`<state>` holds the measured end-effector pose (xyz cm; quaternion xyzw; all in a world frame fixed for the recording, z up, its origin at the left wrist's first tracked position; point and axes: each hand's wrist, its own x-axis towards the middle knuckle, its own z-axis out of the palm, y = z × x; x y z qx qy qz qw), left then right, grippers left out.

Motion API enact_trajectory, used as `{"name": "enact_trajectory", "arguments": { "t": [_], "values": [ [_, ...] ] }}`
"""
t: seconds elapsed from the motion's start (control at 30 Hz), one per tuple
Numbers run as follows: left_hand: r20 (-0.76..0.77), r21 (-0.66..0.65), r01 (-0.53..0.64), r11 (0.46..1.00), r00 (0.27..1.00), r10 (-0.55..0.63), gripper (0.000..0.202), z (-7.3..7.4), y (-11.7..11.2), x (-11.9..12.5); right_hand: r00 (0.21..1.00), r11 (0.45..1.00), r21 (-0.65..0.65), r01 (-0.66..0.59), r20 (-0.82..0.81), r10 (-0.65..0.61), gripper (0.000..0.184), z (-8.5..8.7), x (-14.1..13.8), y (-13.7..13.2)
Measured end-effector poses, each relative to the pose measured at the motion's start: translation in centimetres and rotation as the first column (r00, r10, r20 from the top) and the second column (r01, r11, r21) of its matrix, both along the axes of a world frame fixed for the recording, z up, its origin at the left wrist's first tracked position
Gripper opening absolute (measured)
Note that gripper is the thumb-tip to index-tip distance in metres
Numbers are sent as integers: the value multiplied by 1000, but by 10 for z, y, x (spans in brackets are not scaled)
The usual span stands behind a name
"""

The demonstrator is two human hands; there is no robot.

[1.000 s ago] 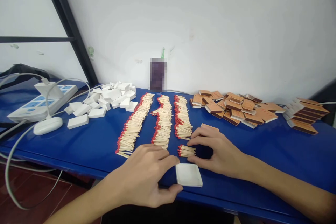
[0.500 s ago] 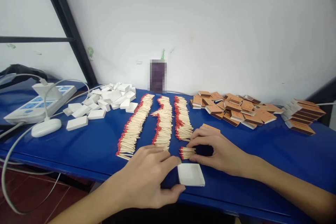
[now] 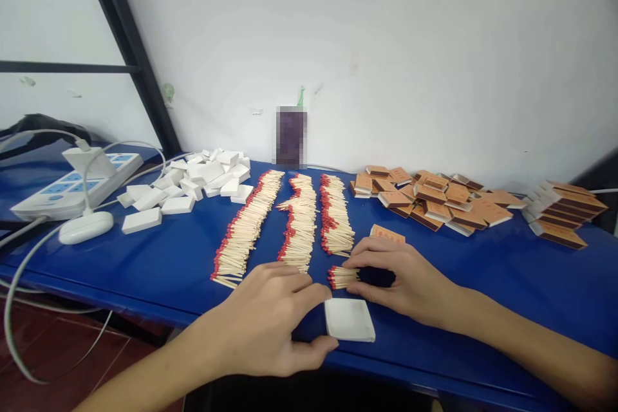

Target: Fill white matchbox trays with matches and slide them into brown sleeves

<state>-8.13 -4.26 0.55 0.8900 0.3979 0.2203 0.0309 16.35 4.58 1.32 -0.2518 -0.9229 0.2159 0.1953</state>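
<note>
My left hand [image 3: 263,328] grips the left edge of a white matchbox tray [image 3: 349,320] between thumb and forefinger at the front of the blue table [image 3: 159,264]. My right hand [image 3: 400,280] curls around a small bundle of red-tipped matches [image 3: 342,277] just behind the tray, thumb and fingers pinching its ends. Three long rows of matches [image 3: 299,222] lie beyond the hands. One orange matchbox sleeve [image 3: 386,234] sits just behind my right hand.
A heap of white trays [image 3: 193,183] lies at back left, a heap of orange sleeves [image 3: 429,196] at back right, and stacked filled boxes [image 3: 560,212] at far right. A white power strip [image 3: 72,183], a charger [image 3: 87,226] and cables occupy the left end.
Almost nothing has moved. Both hands keep their hold on the tray and the match bundle; only the view shifts slightly.
</note>
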Motion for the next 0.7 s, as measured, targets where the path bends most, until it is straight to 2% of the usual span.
{"name": "enact_trajectory", "arguments": {
  "t": [0.2,0.4,0.7],
  "values": [
    [3,21,11,1000,1000,-11,31,0,1,1,999,1000,27,3,-40,-2,14,-2,0,1],
    [-4,43,33,998,999,-33,30,0,2,1,1000,999,30,23,-22,-22,22,-2,1,2],
    [-4,38,36,999,999,-36,31,1,1,2,1000,999,-36,22,-18,-22,19,0,-1,1]
  ]
}}
